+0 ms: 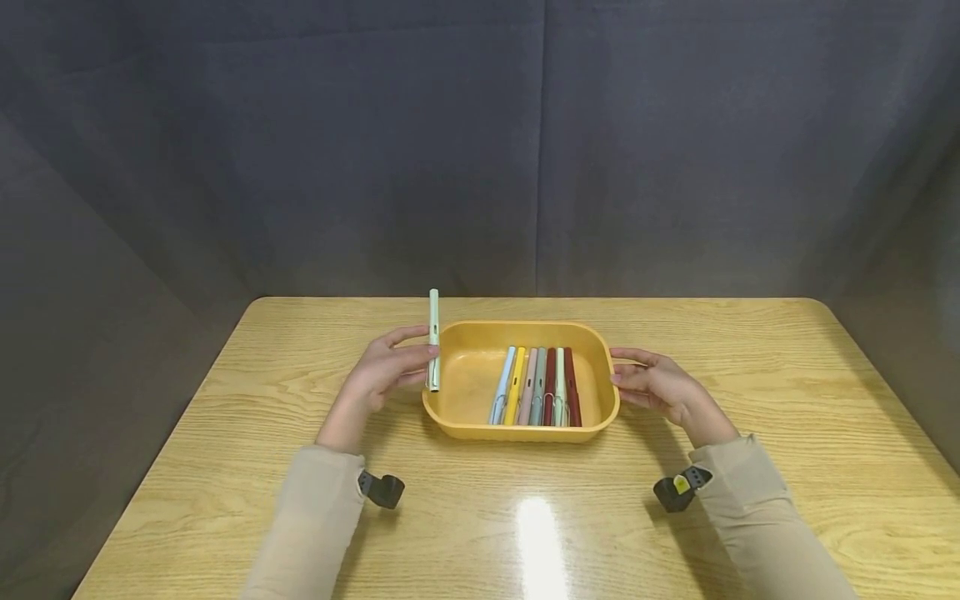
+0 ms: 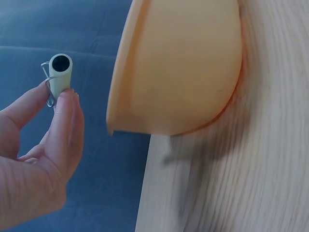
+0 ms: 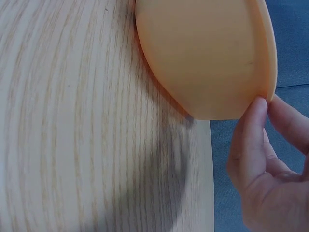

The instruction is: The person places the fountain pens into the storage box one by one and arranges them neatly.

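Note:
My left hand [image 1: 381, 368] pinches a pale mint-green pen [image 1: 434, 321] between thumb and fingers, held upright by the left rim of a yellow-orange plastic tray [image 1: 462, 387]. The pen's dark round end and wire clip show in the left wrist view, apart from the tray. On the other side, my right hand [image 1: 663, 389] pinches the tray's right rim, its fingertips on the outer wall. Inside the tray, several pens lie in a row: light blue [image 1: 502, 386], yellow [image 1: 515, 386], pink [image 1: 528, 386], grey-green [image 1: 538, 386], dark red [image 1: 550, 386] and pale green [image 1: 560, 386], with another dark red one at the right end.
The tray stands on a light wooden table [image 1: 225, 467] near its far edge. Dark grey cloth [image 1: 390, 150] hangs behind and at both sides. Black wrist cameras sit on both beige sleeves [image 1: 311, 517]. A bright reflection lies on the table in front of the tray.

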Tool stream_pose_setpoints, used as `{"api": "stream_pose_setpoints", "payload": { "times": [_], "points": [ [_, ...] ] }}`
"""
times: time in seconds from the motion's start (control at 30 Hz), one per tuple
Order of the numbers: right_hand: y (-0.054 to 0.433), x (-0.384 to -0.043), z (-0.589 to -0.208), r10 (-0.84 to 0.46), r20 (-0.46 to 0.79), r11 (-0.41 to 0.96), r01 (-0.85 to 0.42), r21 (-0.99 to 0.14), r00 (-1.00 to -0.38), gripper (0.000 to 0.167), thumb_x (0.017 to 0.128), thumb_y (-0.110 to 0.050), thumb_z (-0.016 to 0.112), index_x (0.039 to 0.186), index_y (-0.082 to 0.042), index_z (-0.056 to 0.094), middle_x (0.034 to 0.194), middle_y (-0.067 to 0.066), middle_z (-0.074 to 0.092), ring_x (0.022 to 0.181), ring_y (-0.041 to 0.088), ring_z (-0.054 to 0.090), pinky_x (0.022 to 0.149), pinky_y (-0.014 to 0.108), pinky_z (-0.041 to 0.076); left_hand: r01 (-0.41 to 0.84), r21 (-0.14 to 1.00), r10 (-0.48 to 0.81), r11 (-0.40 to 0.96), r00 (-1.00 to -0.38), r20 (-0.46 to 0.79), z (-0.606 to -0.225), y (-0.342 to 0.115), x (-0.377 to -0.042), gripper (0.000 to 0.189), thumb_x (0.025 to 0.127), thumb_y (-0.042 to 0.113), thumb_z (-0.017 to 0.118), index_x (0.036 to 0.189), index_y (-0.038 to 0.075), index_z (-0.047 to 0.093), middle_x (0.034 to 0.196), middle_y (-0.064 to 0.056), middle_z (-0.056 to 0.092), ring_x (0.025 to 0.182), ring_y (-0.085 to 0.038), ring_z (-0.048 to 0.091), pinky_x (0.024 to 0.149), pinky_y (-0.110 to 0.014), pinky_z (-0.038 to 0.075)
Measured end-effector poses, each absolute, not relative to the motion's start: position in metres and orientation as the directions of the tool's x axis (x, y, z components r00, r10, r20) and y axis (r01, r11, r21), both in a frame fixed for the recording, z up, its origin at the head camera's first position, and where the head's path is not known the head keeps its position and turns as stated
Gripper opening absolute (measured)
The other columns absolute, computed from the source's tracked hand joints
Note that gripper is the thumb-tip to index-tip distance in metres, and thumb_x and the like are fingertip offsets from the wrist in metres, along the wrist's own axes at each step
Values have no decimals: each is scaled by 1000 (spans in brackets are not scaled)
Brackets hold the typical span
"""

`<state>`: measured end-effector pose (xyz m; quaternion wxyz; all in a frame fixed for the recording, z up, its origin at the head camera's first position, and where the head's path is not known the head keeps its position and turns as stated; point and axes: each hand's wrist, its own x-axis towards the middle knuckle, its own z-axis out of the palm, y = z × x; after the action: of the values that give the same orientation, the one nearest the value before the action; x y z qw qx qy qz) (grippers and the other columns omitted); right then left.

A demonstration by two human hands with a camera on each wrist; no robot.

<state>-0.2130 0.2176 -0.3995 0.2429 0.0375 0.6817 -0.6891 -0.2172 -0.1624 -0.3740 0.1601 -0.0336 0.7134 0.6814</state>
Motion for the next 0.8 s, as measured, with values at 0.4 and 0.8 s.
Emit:
{"api": "stream_pose_setpoints", "payload": {
  "times": [0.4, 0.8],
  "points": [
    [217, -212, -400, -284, -384, 44, 388, -920, -879, 60, 92, 1, 57, 145, 3, 29, 85, -13, 66, 78, 1, 65, 73, 14, 57, -259, 958, 180, 124, -944, -278, -377, -142, -215, 52, 92, 10, 63, 140, 7, 45, 129, -23, 57, 87, -5, 66, 85, -26, 59],
    [218, -213, -400, -278, -388, 38, 394, -918, -879, 59, 92, 0, 57, 144, 0, 32, 86, -13, 66, 78, 1, 64, 72, 15, 57, -255, 953, 168, 161, -945, -281, -375, -134, -214, 51, 90, 10, 65, 139, 9, 47, 129, -22, 59, 91, -8, 66, 87, -29, 59]
  ]
}}
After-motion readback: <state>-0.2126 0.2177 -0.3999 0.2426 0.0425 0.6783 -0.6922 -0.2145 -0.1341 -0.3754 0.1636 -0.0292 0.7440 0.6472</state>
